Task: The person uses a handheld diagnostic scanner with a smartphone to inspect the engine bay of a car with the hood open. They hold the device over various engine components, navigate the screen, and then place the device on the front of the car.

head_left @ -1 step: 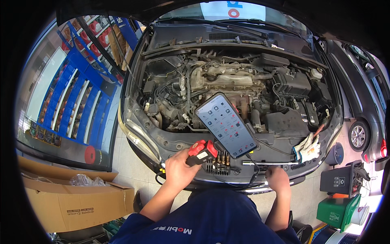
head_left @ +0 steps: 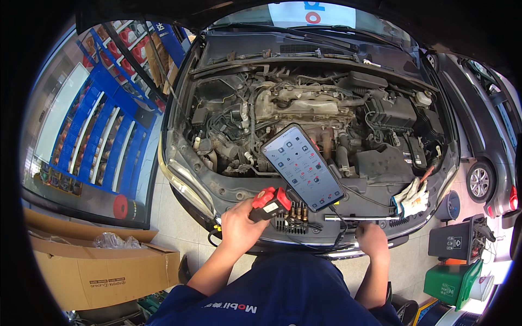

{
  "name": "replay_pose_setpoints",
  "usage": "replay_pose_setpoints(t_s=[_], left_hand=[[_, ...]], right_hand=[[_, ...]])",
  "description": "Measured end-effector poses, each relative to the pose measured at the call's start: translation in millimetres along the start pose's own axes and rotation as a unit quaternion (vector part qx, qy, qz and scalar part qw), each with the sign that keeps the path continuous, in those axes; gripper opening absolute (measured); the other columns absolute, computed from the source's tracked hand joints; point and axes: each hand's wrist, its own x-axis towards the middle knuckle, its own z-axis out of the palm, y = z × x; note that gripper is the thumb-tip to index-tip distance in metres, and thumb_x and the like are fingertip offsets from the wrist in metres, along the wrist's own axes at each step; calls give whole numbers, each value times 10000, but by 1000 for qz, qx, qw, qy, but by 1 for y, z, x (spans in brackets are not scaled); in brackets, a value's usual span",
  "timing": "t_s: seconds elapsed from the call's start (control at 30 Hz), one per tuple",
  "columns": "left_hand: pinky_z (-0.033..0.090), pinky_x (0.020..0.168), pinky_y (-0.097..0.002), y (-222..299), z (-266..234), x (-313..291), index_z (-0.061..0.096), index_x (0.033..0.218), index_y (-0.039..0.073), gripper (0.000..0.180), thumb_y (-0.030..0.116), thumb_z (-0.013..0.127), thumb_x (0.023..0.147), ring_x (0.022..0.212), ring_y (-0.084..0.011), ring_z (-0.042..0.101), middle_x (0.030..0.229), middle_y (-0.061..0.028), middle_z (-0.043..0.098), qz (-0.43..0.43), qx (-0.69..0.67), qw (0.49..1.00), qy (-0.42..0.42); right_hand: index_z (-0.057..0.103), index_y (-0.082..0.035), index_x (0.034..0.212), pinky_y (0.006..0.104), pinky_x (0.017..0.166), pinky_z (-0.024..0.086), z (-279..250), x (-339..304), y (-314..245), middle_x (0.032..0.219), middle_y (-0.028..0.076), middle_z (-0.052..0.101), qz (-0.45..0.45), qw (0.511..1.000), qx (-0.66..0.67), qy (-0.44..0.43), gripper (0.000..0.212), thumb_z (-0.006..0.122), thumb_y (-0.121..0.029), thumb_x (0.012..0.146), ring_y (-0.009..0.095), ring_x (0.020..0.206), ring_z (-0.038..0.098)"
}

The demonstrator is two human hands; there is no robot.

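My left hand (head_left: 242,225) is closed around a red-and-black cordless power tool (head_left: 270,205) above the car's front edge; its working end is hidden. Beside the tool stand several small brass-coloured parts (head_left: 298,212) that look like spark plugs. A large phone (head_left: 303,167), its screen lit with rows of icons, is propped at a tilt over the front of the engine bay. My right hand (head_left: 372,239) is curled into a fist at the front edge, below a long chrome bar (head_left: 361,218). Whatever its fingers hold, if anything, is hidden.
The open engine bay (head_left: 304,106) spreads ahead. White work gloves (head_left: 411,198) lie at the right of the front panel. A black cable (head_left: 340,239) hangs between my hands. A cardboard box (head_left: 109,271) stands left; a green bin (head_left: 451,283) and a black bin (head_left: 450,242) stand right.
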Motion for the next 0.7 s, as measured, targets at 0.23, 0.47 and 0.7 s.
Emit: replay_pose_setpoints(t_s=[0.23,0.47,0.7], left_hand=[[550,713,-412,1,-4,-1,716,1000,46,333,163,815,704,792,-358,689,848,-149,700,-16,15,1000,-22],[561,737,-416,3,-5,-1,714,1012,45,338,170,802,711,832,-353,699,887,-136,717,-11,24,999,-29],[562,736,-418,4,-6,0,715,1008,44,351,164,807,691,829,-354,700,892,-140,719,-12,27,999,-36]], right_hand=[[741,-45,937,502,807,550,-2,0,1,924,217,719,-4,1000,0,-16,250,575,-231,927,408,887,689],[745,-48,951,503,811,551,-3,-1,0,920,212,722,-10,1000,2,-12,253,570,-230,928,408,885,691],[737,-45,942,509,813,548,-4,0,0,918,214,719,-8,1000,-5,-14,253,564,-230,930,408,889,690]])
